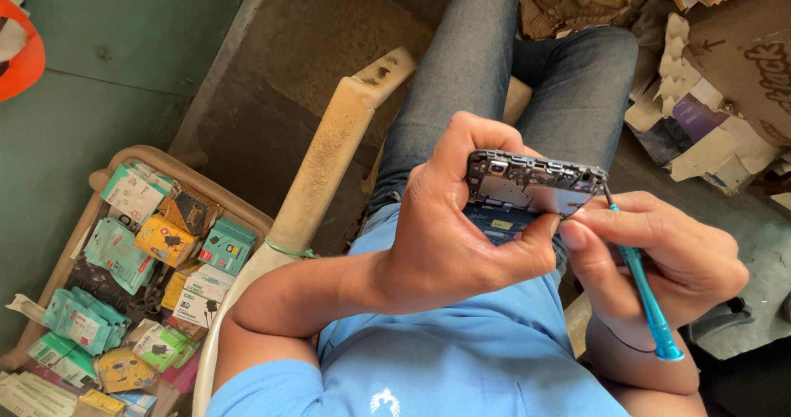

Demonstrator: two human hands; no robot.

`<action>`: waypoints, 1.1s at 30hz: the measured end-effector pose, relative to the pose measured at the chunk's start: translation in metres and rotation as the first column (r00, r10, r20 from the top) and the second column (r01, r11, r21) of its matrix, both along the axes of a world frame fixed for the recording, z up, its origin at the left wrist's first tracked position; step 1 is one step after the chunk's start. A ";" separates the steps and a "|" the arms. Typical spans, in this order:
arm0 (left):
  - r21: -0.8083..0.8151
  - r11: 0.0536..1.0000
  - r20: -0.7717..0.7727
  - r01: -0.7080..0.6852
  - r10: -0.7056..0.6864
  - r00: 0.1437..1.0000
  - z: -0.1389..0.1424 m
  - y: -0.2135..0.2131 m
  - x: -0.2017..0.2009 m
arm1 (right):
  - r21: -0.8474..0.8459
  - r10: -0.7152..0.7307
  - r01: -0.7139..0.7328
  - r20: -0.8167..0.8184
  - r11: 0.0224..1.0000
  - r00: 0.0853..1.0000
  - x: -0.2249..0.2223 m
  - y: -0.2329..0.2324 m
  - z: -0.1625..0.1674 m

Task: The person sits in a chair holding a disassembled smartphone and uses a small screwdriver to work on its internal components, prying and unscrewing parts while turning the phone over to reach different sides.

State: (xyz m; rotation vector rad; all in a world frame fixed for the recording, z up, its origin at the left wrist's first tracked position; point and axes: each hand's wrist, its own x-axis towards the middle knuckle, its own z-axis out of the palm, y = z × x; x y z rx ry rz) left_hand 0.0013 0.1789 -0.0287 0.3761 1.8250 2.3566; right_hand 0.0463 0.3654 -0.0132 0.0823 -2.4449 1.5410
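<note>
Left hand grips opened phone over lap, back cover off, inner frame bare. Right hand pinches teal screwdriver, tip at phone's right corner. Disassembly looks partway; frame remains on. Box of packets left of chair.

teal and yellow packets heaped lower left, cardboard boxes upper right
</note>
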 end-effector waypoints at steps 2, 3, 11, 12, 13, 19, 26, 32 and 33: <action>0.005 1.000 0.009 0.003 -0.003 1.000 0.000 0.000 0.000 | -0.027 0.000 0.001 0.012 1.000 1.000 0.001 0.000 -0.001; 0.013 1.000 0.013 0.009 -0.009 1.000 0.000 0.000 0.000 | -0.042 0.006 -0.006 0.014 0.999 1.000 0.001 0.000 -0.001; 0.059 0.998 0.055 0.036 -0.039 0.998 0.001 0.000 -0.001 | 0.009 -0.017 0.017 -0.010 1.000 1.000 -0.002 0.001 -0.003; 0.048 0.998 0.046 0.032 -0.034 0.998 0.001 0.000 -0.001 | 0.009 -0.015 0.016 -0.007 1.000 1.000 0.000 0.001 -0.003; 0.037 0.999 0.038 0.028 -0.029 0.999 0.001 0.000 -0.001 | 0.013 -0.011 0.011 -0.011 1.000 1.000 0.001 0.002 -0.004; 0.004 1.000 0.009 0.015 -0.015 1.000 0.002 -0.001 0.002 | 0.063 0.012 -0.008 -0.054 0.998 0.998 0.009 0.003 -0.007; 0.000 1.000 -0.014 0.005 -0.005 1.000 0.002 -0.001 0.004 | 0.067 -0.044 0.052 -0.112 0.996 0.993 0.014 -0.003 -0.016; -0.059 0.997 -0.085 -0.051 0.046 0.995 0.004 0.000 0.010 | 0.071 -0.058 0.068 -0.143 0.995 0.988 0.019 -0.007 -0.019; -0.060 0.996 -0.096 -0.061 0.055 0.994 0.005 0.000 0.010 | 0.057 -0.067 0.076 -0.133 0.996 0.989 0.019 -0.008 -0.018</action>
